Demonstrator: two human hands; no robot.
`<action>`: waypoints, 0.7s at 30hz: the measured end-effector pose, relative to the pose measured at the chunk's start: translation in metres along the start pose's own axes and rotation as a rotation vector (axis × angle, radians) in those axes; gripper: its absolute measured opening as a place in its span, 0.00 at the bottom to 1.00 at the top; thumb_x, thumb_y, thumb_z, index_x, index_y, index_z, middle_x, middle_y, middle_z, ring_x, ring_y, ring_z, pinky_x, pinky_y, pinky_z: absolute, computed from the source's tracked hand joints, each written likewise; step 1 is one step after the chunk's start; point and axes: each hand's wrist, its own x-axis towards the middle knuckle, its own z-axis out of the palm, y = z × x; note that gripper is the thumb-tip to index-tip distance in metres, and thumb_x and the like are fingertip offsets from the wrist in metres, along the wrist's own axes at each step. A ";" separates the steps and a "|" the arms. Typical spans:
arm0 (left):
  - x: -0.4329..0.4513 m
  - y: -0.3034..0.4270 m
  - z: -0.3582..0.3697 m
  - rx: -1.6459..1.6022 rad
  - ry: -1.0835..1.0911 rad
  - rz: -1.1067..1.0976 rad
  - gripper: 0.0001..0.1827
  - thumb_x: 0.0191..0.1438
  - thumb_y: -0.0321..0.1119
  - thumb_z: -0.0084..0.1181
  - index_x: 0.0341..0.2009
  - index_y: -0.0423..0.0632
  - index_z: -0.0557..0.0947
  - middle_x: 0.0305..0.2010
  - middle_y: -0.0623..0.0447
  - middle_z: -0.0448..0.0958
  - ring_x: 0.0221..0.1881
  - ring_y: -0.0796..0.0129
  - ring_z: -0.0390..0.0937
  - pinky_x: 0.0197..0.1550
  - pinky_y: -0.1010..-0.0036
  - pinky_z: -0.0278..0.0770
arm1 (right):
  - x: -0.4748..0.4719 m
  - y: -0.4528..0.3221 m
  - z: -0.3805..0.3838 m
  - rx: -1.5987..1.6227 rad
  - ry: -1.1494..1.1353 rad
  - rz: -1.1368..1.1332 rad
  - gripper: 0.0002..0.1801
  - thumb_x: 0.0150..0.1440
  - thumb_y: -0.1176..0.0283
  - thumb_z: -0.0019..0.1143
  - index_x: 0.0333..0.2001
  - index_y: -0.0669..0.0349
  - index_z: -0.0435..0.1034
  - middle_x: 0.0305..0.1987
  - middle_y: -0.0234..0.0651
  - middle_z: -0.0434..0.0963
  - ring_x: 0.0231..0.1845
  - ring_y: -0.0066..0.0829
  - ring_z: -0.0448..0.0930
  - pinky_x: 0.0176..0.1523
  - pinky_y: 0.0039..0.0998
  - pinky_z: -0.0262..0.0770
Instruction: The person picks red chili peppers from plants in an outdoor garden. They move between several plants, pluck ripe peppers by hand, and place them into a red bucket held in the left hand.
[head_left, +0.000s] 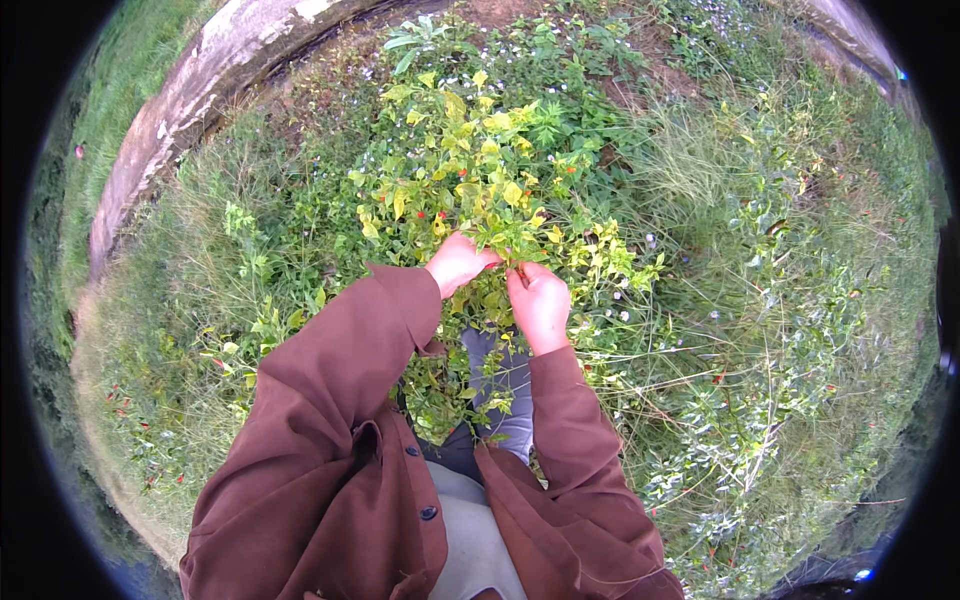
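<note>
A leafy pepper plant (487, 187) with yellow-green leaves and several small red peppers stands before me. My left hand (460, 264) reaches into its middle, fingers partly hidden by leaves, with a red pepper (491, 264) at the fingertips; whether it is gripped is unclear. Close by on the right, my right hand (540, 304) has thumb and forefinger pinched together on a stem or small pepper among the leaves; which one I cannot tell. The two hands nearly meet. Other red peppers (440, 216) hang just above the left hand.
Tall grass and weeds (697, 172) surround the plant, with small pale flowers in places. More plants with red peppers grow at the lower left (150, 450) and right (720, 379). A pale concrete strip (187, 82) curves across the upper left.
</note>
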 end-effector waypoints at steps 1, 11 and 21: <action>0.003 -0.008 0.001 0.084 0.031 0.228 0.10 0.50 0.34 0.54 0.36 0.43 0.78 0.19 0.57 0.72 0.18 0.72 0.64 0.20 0.72 0.60 | 0.001 0.002 -0.002 0.014 -0.025 0.034 0.09 0.48 0.66 0.56 0.27 0.60 0.75 0.24 0.42 0.75 0.23 0.41 0.76 0.29 0.34 0.71; -0.003 -0.019 0.010 0.090 0.056 0.205 0.09 0.55 0.35 0.51 0.34 0.43 0.77 0.20 0.58 0.70 0.24 0.75 0.64 0.29 0.76 0.65 | 0.009 0.017 -0.008 0.070 -0.035 0.216 0.12 0.48 0.64 0.59 0.34 0.59 0.75 0.23 0.40 0.76 0.23 0.34 0.77 0.31 0.30 0.72; -0.078 -0.005 -0.035 -0.691 -0.095 0.243 0.15 0.62 0.44 0.40 0.29 0.49 0.72 0.20 0.62 0.63 0.20 0.81 0.57 0.20 0.85 0.55 | 0.053 -0.044 -0.010 -0.068 -0.053 0.018 0.21 0.49 0.56 0.56 0.41 0.60 0.74 0.30 0.44 0.78 0.33 0.39 0.79 0.40 0.34 0.72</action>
